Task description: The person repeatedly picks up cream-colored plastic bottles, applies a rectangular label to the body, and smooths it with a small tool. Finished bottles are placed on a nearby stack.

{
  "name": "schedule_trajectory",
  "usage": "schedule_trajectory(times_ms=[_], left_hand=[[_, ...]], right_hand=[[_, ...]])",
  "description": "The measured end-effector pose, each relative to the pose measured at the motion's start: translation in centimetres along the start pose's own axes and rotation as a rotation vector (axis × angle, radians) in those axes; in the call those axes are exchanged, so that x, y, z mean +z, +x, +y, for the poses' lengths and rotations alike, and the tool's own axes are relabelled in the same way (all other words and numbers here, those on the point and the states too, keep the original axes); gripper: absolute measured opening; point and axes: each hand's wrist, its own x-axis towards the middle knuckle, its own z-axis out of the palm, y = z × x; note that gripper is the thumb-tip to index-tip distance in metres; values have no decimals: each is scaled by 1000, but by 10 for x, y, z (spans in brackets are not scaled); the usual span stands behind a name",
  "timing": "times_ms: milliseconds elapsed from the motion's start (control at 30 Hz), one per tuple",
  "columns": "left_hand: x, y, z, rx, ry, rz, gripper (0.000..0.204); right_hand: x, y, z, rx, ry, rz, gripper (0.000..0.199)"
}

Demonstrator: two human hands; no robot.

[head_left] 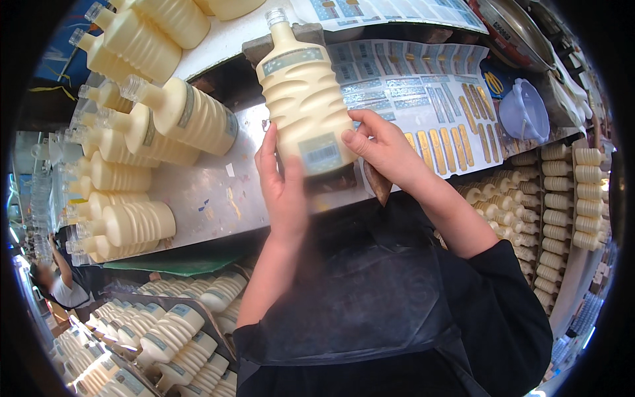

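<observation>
A cream plastic bottle (pixel 305 106) with a wavy ribbed body lies neck-away across a dark padded rest (pixel 258 47) on the bench. One label (pixel 293 61) crosses its shoulder; another label (pixel 321 153) with a barcode sits near its base. My left hand (pixel 283 175) holds the lower left side, fingers along the edge, its thumb blurred over the lower label. Thumb and forefinger of my right hand (pixel 383 147) are closed at the lower right edge. Beneath that hand juts a brown pointed piece (pixel 377 184), its kind unclear.
Label sheets (pixel 417 92) with silver and gold strips cover the right of the bench (pixel 211 188). Several cream bottles (pixel 142 221) crowd its left edge. A lilac bucket (pixel 524 111) stands far right. Racked bottles (pixel 172 334) fill both lower sides. Another person (pixel 63 281) is at far left.
</observation>
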Motion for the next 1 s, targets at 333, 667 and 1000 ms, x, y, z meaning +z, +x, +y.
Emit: schedule_trajectory(times_ms=[333, 667, 1000], left_hand=[[3, -1, 7, -2, 135, -24, 75], [8, -2, 14, -27, 99, -21, 77], [8, -1, 9, 4, 199, -6, 82]], right_hand=[[9, -7, -13, -37, -242, 69, 67], [6, -3, -8, 0, -222, 49, 68], [7, -7, -26, 41, -270, 39, 73]])
